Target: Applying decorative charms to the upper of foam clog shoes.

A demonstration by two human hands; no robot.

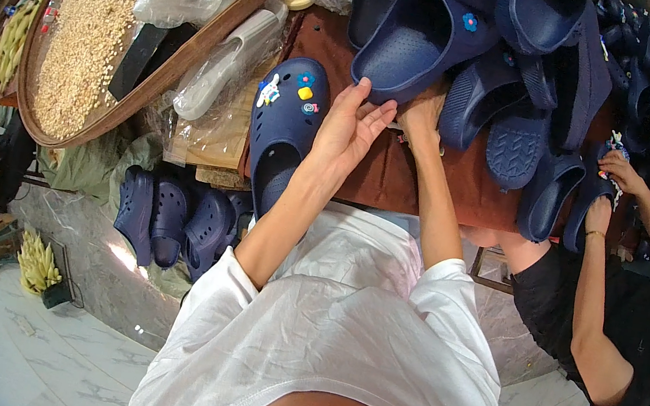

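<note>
Navy foam, matte and moulded, forms the held clog (418,43), its rounded shell bearing a blue flower charm (469,23). It sits above brown cloth (463,187). The left hand (350,126) is closed on its heel, thumb at the rim and fingers under; the right hand (422,116) reaches beneath its side, fingers hidden, so whether they grip I cannot tell. Left of the held clog lies a perforated clog (289,82) with glossy charms (306,94), its heel partly behind the left forearm (275,225). Farther left, crinkly clear plastic covers what may be a pale slipper (234,53), beside a wooden-rimmed tray (215,26) of small grains (92,39). Right of the held clog, other clogs overlap, one zigzag-grooved sole (513,155) showing; the topmost are cut off by the frame
</note>
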